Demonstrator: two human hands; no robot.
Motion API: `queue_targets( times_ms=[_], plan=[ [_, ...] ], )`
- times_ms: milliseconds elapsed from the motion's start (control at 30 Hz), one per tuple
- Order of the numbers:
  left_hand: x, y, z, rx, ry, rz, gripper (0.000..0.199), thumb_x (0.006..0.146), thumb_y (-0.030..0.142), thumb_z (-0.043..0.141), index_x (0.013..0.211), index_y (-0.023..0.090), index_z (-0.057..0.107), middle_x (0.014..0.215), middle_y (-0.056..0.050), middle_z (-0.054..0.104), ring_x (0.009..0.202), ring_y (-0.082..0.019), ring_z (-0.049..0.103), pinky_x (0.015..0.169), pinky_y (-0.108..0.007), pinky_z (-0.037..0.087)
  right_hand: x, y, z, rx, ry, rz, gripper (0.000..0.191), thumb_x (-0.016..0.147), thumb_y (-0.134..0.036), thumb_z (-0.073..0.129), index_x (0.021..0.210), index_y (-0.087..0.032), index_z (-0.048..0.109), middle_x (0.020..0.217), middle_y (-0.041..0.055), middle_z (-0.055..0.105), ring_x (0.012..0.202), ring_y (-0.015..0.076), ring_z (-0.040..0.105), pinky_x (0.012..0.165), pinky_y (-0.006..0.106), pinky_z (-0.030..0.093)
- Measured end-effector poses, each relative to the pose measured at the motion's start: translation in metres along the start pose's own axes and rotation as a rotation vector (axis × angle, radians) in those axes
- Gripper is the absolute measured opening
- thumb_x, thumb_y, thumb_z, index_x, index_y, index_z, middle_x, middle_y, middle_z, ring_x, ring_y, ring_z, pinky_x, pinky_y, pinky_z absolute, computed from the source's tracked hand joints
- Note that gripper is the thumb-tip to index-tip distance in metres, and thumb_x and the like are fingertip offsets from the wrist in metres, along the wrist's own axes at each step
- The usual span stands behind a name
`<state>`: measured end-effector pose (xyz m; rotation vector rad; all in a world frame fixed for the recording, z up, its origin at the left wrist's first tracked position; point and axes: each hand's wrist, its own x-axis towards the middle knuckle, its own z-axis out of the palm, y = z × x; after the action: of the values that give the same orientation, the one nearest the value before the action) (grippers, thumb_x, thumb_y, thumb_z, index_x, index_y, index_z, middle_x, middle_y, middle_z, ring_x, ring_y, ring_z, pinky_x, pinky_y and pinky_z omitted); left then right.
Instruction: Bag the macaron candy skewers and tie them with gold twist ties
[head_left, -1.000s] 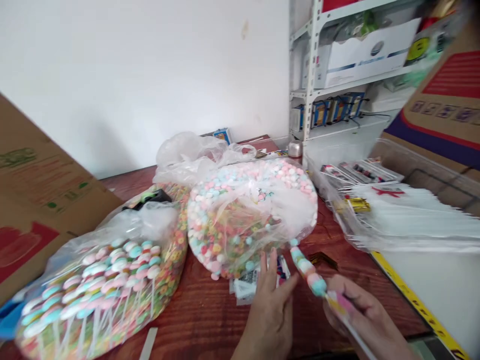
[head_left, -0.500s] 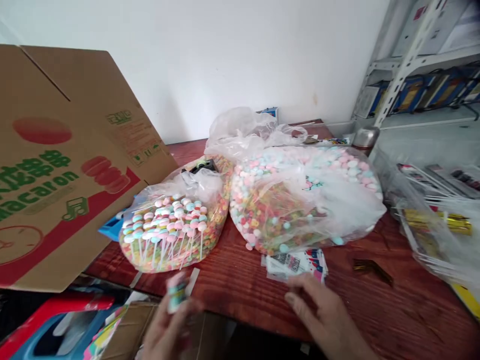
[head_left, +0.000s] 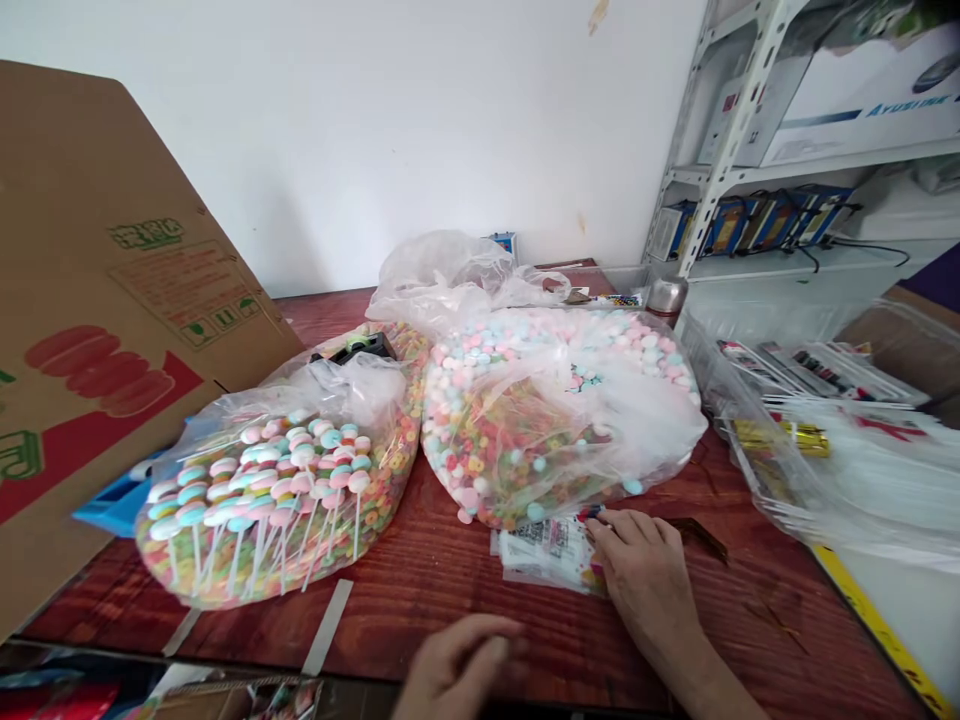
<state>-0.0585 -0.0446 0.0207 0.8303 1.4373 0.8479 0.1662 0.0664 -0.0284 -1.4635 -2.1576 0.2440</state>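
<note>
Left hand [head_left: 461,665]: lollipop gone, fingers loosely curled, grip released | right hand [head_left: 645,565]: fingers on packet [head_left: 544,555], grip unclear | packet: on surface [head_left: 427,620], just below candy bag [head_left: 555,430]

The left hand [head_left: 459,668] is cut off by the bottom edge, so only its fingers and part of its back show. The right hand [head_left: 645,580] covers part of the printed packets [head_left: 541,553], whose print is too small to read. A small dark-tipped item [head_left: 590,512] at its fingers [head_left: 626,530] is too small to identify. A black object [head_left: 352,347] is blurred behind the plastic of the candy bag [head_left: 277,500], which mostly hides a blue piece [head_left: 112,507]. The cardboard box [head_left: 112,300] runs off the left edge, and the white carton [head_left: 870,90] on the shelf [head_left: 739,110] is cut off at the top right.
</note>
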Motion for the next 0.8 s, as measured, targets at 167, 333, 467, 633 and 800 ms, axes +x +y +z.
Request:
queue_targets(
  times_ms=[167, 333, 467, 633, 800],
  plan=[
    [0.052, 0.01, 0.113, -0.87, -0.6, -0.229, 0.055, 0.074, 0.057, 0.07, 0.115, 0.021, 0.069, 0.124, -0.011, 0.067, 0.103, -0.021, 0.065, 0.088, -0.031, 0.048, 0.002, -0.004, -0.03, 0.173, 0.014, -0.057, 0.033, 0.093, -0.015, 0.043, 0.112, -0.022, 0.069, 0.107, 0.0052, 0.075, 0.097, 0.021, 0.068, 0.085, 0.034, 0.052],
    [0.076, 0.028, 0.152, -1.276, -0.453, -0.094, 0.021, 0.08, 0.035, 0.072, 0.094, 0.02, 0.074, 0.098, -0.005, 0.075, 0.089, -0.016, 0.067, 0.084, -0.029, 0.049, -0.004, 0.008, -0.079, 0.645, -0.019, 0.216, 0.031, 0.097, -0.039, 0.047, 0.113, -0.024, 0.067, 0.109, 0.006, 0.075, 0.097, 0.0208, 0.071, 0.08, 0.027, 0.057],
    [0.077, 0.043, 0.152, -1.162, -0.23, -0.026, 0.017, 0.074, 0.026, 0.078, 0.089, 0.017, 0.075, 0.093, -0.006, 0.076, 0.084, -0.016, 0.068, 0.075, -0.026, 0.05, -0.009, 0.013, -0.083, 0.944, 0.049, 0.397, 0.035, 0.088, -0.047, 0.06, 0.113, -0.022, 0.066, 0.105, 0.0082, 0.075, 0.093, 0.0235, 0.071, 0.081, 0.032, 0.058],
    [0.072, 0.048, 0.138, -0.886, -0.024, 0.139, 0.022, 0.064, 0.027, 0.085, 0.078, 0.013, 0.075, 0.077, -0.006, 0.074, 0.073, -0.017, 0.067, 0.075, -0.028, 0.051, -0.014, 0.003, -0.067, 0.876, 0.048, 0.39, 0.032, 0.087, -0.05, 0.061, 0.089, -0.019, 0.066, 0.082, 0.004, 0.071, 0.077, 0.0206, 0.066, 0.072, 0.028, 0.055],
    [0.071, 0.05, 0.126, -0.761, 0.1, 0.18, 0.028, 0.062, 0.033, 0.086, 0.078, 0.014, 0.072, 0.072, -0.004, 0.071, 0.066, -0.017, 0.064, 0.065, -0.027, 0.051, -0.014, -0.007, -0.061, 0.606, 0.037, 0.323, 0.041, 0.093, -0.051, 0.05, 0.066, -0.02, 0.056, 0.06, -0.0025, 0.055, 0.057, 0.0139, 0.051, 0.054, 0.022, 0.041]
  ],
)
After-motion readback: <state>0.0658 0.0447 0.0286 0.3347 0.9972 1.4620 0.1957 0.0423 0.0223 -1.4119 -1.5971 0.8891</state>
